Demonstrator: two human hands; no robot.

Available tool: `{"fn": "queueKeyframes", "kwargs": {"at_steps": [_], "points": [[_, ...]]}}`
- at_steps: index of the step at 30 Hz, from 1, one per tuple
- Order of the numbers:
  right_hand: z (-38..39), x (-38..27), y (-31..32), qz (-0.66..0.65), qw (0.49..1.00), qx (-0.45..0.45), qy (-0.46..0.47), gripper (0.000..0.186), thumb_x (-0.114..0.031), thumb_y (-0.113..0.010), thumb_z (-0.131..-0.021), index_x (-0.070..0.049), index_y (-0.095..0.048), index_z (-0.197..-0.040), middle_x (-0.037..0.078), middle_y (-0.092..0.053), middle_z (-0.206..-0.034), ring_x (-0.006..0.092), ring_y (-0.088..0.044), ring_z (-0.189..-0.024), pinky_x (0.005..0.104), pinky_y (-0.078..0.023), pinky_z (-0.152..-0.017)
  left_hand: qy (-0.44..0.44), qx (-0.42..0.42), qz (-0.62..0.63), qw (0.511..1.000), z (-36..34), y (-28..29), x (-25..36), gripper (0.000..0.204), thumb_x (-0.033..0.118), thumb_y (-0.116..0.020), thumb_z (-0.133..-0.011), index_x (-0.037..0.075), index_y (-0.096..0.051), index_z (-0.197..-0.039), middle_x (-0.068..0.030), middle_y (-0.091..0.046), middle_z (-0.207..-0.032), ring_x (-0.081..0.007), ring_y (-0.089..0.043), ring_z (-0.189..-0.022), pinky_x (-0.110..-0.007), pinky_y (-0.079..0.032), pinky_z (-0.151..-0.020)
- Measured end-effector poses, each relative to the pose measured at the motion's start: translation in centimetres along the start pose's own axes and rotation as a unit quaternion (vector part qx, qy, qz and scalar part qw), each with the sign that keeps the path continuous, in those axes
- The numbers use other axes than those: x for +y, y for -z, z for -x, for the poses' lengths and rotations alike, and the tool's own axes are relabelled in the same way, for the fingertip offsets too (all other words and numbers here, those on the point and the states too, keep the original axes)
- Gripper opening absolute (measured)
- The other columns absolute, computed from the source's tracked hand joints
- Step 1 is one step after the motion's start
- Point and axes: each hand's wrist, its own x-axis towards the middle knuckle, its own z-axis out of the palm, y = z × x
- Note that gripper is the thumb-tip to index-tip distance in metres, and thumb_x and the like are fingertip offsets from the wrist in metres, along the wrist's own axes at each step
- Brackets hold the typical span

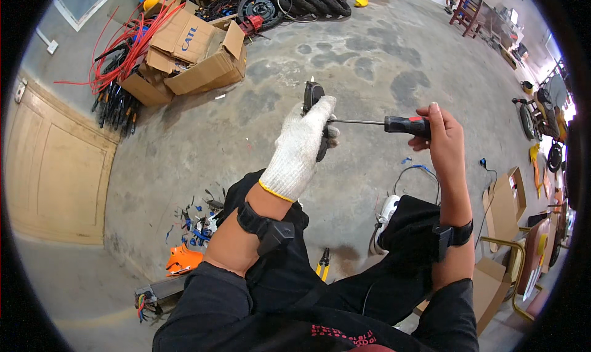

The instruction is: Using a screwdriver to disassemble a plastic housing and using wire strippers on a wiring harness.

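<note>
At left, the white-gloved left hand (303,139) is extended from about 7 o'clock, back upward, its fingers clamped around an elongated black part (313,94) whose long axis is laid roughly from 12 to 6 o'clock. From 3 o'clock, a black-and-red screwdriver (404,125) is aimed at that part, its shaft nearly square to it; the tip is hidden at the gloved fingers, so whether contact is made cannot be told. The part is placed at 9 o'clock from the screwdriver's handle, nearer the left hand. At right, the handle's butt is held between thumb and fingers of the bare right hand (444,135), raised from 6 o'clock, thumb uppermost.
</note>
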Motion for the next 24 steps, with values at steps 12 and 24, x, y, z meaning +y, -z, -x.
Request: {"fn": "queueKeyframes", "kwargs": {"at_steps": [12,24], "points": [[0.4,0.8,-0.2,0.013,0.971,0.012,0.237,0.033,-0.029,-0.058,-0.102,0.000,-0.066,-0.115,0.013,-0.072,-0.101,0.0153,-0.069,-0.085,0.0291,-0.056,-0.068,0.026,0.010,0.019,0.999,-0.2,-0.2,0.1,0.027,0.028,-0.066,-0.095,0.005,-0.058,-0.104,-0.0079,-0.062,-0.087,-0.0182,-0.063,-0.064,-0.034,-0.057,-0.061],[0.0,1.5,-0.3,0.041,0.963,0.014,0.267,0.030,-0.025,-0.055,-0.103,0.001,-0.067,-0.111,0.010,-0.072,-0.093,0.0146,-0.069,-0.078,0.0258,-0.052,-0.057,-0.001,0.028,0.016,0.999,0.1,-0.3,0.3,0.031,0.031,-0.068,-0.094,0.004,-0.057,-0.105,-0.0084,-0.063,-0.089,-0.0180,-0.064,-0.068,-0.034,-0.057,-0.061]]}}
